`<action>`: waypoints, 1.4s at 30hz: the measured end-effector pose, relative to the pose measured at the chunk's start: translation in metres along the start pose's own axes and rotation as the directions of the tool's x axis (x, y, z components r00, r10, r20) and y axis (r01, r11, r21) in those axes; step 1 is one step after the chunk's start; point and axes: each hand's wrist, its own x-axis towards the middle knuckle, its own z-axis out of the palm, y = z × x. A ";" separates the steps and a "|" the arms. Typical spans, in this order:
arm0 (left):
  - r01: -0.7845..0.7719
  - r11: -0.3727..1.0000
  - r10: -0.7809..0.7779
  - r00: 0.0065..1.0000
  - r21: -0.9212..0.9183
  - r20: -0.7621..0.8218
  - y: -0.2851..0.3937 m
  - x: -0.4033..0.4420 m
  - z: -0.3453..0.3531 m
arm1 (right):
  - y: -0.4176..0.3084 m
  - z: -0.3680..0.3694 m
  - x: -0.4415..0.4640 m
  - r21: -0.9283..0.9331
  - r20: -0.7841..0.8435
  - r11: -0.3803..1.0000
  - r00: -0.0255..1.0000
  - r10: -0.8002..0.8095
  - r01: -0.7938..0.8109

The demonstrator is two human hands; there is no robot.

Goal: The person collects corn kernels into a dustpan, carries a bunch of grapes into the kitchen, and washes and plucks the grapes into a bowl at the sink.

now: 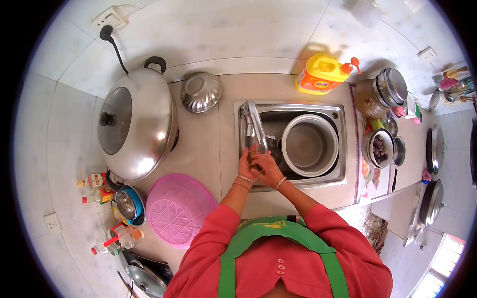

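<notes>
Far left of the hands — a large silver domed metal pan [158,111] with a glass window; nearer, a pink translucent plastic basin [178,211]. Left hand [246,162] and right hand [269,170] meet just under the silver metal faucet [258,130], both closed around a small dark-brownish piece [259,169], mostly covered; cannot tell what. Handling looks under way, the piece not yet set down. Forearms converge forward; left fingers curl, right fingers bend inward over the piece. Just right of the hands, a round silver metal pot [310,147] stands in the rectangular steel sink [341,124]. Farther right, a white round bowl [388,136] of purple roundish items [379,150] — finished or waiting, cannot tell.
</notes>
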 end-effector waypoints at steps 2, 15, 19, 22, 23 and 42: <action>0.028 0.999 -0.024 0.995 -0.032 0.096 0.000 0.015 -0.027 | 0.001 -0.001 0.002 0.004 0.002 0.992 0.992 -0.127 0.127; 0.088 0.996 -0.088 0.996 0.005 -0.008 -0.009 0.006 -0.001 | 0.005 0.000 0.008 -0.126 -0.179 0.992 0.984 -0.016 -0.006; 0.062 0.998 -0.063 0.998 0.012 0.009 -0.005 0.008 -0.010 | 0.007 0.009 0.009 -0.182 -0.267 0.981 0.964 0.020 -0.071; 0.073 0.997 -0.074 0.995 0.010 0.072 0.000 0.007 -0.009 | 0.016 0.009 0.008 0.537 0.001 0.670 0.795 0.607 -0.512; 0.071 0.997 -0.072 0.995 0.007 0.069 -0.001 0.005 -0.008 | 0.018 0.010 0.009 0.536 0.006 0.668 0.794 0.608 -0.515; 0.192 0.944 -0.148 0.973 0.268 -0.176 0.006 0.010 -0.039 | 0.048 0.020 0.010 0.709 -0.021 0.563 0.786 0.618 -0.424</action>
